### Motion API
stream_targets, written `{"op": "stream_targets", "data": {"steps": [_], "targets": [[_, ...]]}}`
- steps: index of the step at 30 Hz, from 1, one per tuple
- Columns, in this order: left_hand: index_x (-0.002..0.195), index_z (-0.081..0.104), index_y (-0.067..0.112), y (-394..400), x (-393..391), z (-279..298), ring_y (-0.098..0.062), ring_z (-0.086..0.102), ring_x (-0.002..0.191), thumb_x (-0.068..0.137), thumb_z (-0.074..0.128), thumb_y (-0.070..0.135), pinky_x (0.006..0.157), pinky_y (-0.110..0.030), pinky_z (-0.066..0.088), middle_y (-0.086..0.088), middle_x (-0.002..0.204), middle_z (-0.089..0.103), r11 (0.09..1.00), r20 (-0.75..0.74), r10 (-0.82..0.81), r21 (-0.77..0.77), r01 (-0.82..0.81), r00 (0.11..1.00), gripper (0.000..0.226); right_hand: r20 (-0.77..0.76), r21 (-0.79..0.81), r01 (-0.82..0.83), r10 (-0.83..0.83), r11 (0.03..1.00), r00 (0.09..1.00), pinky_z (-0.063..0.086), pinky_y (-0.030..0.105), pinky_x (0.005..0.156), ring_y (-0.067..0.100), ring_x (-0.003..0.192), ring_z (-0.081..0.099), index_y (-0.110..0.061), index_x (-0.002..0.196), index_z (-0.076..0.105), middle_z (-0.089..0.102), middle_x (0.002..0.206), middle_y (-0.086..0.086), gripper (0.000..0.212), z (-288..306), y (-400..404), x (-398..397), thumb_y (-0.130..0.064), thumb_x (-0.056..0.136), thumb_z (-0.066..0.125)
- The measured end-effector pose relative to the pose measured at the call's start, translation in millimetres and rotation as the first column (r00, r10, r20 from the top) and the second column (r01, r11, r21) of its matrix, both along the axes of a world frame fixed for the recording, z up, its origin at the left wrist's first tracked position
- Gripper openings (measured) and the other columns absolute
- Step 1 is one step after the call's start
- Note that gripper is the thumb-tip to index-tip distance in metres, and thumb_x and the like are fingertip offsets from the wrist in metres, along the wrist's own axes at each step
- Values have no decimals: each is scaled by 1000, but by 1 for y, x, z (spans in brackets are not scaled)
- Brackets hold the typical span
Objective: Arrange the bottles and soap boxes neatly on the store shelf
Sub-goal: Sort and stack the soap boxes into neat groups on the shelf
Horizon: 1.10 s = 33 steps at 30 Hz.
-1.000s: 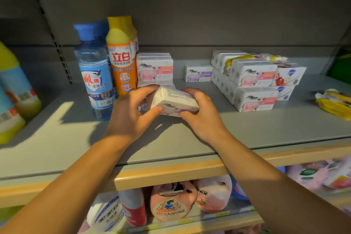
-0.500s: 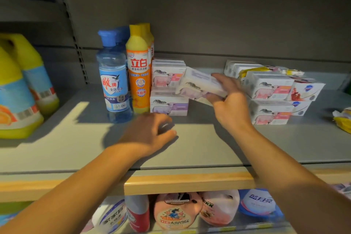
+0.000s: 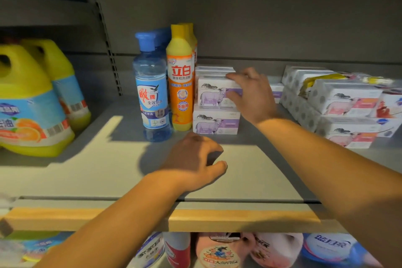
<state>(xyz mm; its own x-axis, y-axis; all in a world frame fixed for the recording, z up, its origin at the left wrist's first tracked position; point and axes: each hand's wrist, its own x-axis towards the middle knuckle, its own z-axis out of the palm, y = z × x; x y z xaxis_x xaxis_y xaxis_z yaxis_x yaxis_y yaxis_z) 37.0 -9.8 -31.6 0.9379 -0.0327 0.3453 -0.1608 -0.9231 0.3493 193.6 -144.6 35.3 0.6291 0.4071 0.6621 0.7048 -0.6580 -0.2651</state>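
Right hand [image 3: 253, 95] gripping the upper purple soap box [image 3: 214, 93], fingers [image 3: 233, 76] curled over its top edge, thumb on its front; set on a second purple soap box [image 3: 215, 123] on the grey shelf [image 3: 87, 169], more white boxes [image 3: 214, 69] stacked just behind. Left hand [image 3: 194, 161] loosely curled above the shelf front, holding nothing. Just left of the stack — orange bottle [image 3: 180, 85], then blue-capped clear bottle [image 3: 151, 91], both upright; yellow jugs [image 3: 28, 102] well apart at far left; pink-labelled box stack [image 3: 345, 106] crowding the right.
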Motion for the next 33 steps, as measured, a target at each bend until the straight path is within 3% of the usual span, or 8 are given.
{"op": "stream_targets", "data": {"steps": [5, 33], "targets": [[119, 65, 29, 0, 0, 1, -12, 48, 115, 84, 61, 55, 95, -33, 45, 10, 118, 64, 1000, -10, -11, -2, 11, 1000, 44, 54, -26, 2, -1, 1000, 999, 39, 36, 94, 32, 110, 45, -20, 131, 61, 56, 123, 7, 41, -1, 5, 3, -26, 91, 66], [121, 64, 31, 1, 1, 1, -10, 48, 115, 78, 57, 58, 97, -34, 45, 11, 119, 64, 1000, -35, 0, -29, -1, 999, 52, 29, 1, -14, 14, 1000, 999, 42, 37, 98, 31, 118, 45, -18, 134, 59, 51, 129, 9, 42, -3, 12, 0, -25, 93, 65]]}}
